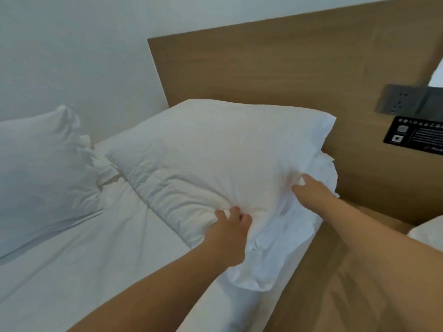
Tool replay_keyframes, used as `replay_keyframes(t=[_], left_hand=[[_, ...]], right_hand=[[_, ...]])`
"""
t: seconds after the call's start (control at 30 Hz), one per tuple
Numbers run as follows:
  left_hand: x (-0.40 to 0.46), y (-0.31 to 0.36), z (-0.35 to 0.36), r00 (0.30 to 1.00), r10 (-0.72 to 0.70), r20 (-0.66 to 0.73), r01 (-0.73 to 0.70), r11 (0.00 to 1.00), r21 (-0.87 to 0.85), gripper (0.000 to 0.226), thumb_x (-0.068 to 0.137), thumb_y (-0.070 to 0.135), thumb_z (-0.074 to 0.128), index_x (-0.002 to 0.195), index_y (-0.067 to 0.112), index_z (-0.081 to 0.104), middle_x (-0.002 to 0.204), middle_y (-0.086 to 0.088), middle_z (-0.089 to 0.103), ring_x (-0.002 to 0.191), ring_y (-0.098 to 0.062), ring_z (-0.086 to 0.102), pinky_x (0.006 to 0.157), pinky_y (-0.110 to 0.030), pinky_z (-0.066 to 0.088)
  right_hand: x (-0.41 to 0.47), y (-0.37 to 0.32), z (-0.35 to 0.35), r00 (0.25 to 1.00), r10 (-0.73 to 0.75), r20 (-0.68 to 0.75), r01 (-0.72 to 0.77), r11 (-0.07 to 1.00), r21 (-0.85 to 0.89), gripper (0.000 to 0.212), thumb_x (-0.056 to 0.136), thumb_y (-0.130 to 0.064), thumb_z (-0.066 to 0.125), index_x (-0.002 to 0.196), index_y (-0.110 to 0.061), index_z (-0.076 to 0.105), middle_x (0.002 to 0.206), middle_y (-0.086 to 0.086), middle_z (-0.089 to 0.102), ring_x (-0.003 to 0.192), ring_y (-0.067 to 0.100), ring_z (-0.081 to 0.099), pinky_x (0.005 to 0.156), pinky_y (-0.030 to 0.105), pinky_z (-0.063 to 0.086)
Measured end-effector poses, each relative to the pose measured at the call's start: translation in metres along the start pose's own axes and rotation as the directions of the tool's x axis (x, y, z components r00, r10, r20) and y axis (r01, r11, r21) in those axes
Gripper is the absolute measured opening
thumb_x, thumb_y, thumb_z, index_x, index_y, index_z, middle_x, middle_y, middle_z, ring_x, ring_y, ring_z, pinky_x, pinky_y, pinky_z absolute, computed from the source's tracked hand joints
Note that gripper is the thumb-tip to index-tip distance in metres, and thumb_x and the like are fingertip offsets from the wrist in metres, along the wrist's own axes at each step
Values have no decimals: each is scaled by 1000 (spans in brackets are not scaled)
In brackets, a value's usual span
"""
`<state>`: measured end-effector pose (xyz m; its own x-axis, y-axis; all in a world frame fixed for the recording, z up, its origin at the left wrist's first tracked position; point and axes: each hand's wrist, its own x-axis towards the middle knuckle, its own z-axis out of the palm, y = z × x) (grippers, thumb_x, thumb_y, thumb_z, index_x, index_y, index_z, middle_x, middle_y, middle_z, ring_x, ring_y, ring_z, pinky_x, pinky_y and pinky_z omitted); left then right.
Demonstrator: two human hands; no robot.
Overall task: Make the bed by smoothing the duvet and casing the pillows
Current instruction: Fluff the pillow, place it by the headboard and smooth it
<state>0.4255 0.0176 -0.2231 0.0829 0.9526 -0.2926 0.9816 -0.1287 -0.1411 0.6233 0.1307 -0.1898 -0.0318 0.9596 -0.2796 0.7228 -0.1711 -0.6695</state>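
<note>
A white cased pillow (215, 149) lies on the bed against the wooden headboard (275, 68). My left hand (230, 236) grips the pillow's near edge, fingers curled into the fabric. My right hand (311, 190) holds the pillow's right end, where the loose open flap of the pillowcase (275, 257) hangs over the bed's side. A second white pillow (40, 168) rests at the left, its ruffled open end facing the first. The white sheet (96, 259) beneath is creased.
A wooden side panel (359, 271) runs along the bed's right side. A grey socket plate (398, 101) and a black notice card (417, 135) are mounted on the headboard at right. A white wall (72, 44) stands behind. Something white (429, 231) shows at the right edge.
</note>
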Motion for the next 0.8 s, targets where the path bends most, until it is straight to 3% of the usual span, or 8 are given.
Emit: replay_keyframes(t=[0.1, 0.2, 0.27, 0.37, 0.5, 0.67, 0.73, 0.8], left_hand=[[-9, -18, -33, 979, 93, 183, -77, 993, -91, 80, 84, 41, 64, 147, 21, 20, 146, -6, 19, 134, -38, 23, 106, -48, 35], [-11, -68, -77, 960, 30, 277, 36, 973, -229, 57, 90, 45, 58, 141, 25, 41, 141, -3, 36, 132, -28, 36, 102, -31, 33], [-13, -118, -85, 961, -162, 225, 191, 975, -111, 45, 97, 39, 46, 135, 14, 49, 138, -7, 47, 124, -29, 48, 91, -29, 39], [-24, -197, -67, 897, -424, 126, 428, 904, -8, 46, 93, 38, 43, 134, 16, 44, 135, -8, 46, 122, -30, 47, 96, -41, 42], [-50, -288, -33, 828, -561, 9, 558, 824, 94, 57, 88, 41, 48, 140, 21, 34, 144, -7, 35, 131, -30, 36, 102, -54, 32], [-106, -395, 20, 708, -700, -97, 697, 669, 259, 79, 90, 36, 49, 153, 24, 3, 161, -11, -5, 147, -37, -6, 102, -80, 6], [-128, -429, 44, 651, -753, -93, 748, 616, 245, 89, 92, 38, 49, 153, 24, -14, 160, -12, -17, 146, -39, -17, 99, -82, 4], [-142, -460, 71, 544, -837, -54, 838, 545, -7, 100, 88, 48, 54, 150, 30, -22, 158, -7, -26, 145, -37, -22, 102, -79, 7]], right_hand=[[7, -47, 4, 937, -237, -255, 160, 943, -290, 58, 98, -34, 33, 151, -16, 20, 158, 10, 19, 143, 32, 22, 116, 49, 20], [13, -106, 30, 858, -495, -140, 403, 816, -415, 60, 99, -37, 34, 153, -17, 17, 161, 8, 13, 148, 25, 11, 120, 44, 9], [18, -143, 55, 808, -589, -37, 515, 735, -441, 61, 98, -36, 36, 153, -17, 18, 161, 7, 14, 148, 24, 11, 120, 43, 8], [23, -198, 99, 725, -685, 68, 632, 623, -461, 62, 97, -33, 38, 152, -15, 17, 160, 8, 14, 147, 23, 11, 120, 42, 7], [17, -264, 173, 598, -775, 206, 757, 462, -462, 67, 96, -34, 41, 153, -16, 12, 161, 9, 8, 147, 25, 9, 121, 42, 6], [-1, -329, 269, 494, -801, 338, 832, 323, -451, 73, 95, -36, 40, 154, -18, 1, 161, 11, -2, 148, 28, 3, 120, 45, 5], [-7, -352, 304, 497, -777, 385, 854, 359, -377, 78, 93, -38, 44, 154, -20, -1, 161, 10, -3, 148, 28, 5, 120, 44, 9], [-11, -377, 334, 580, -692, 431, 799, 586, -134, 85, 89, -40, 53, 154, -21, 1, 161, 7, -1, 147, 26, 8, 118, 42, 16]])
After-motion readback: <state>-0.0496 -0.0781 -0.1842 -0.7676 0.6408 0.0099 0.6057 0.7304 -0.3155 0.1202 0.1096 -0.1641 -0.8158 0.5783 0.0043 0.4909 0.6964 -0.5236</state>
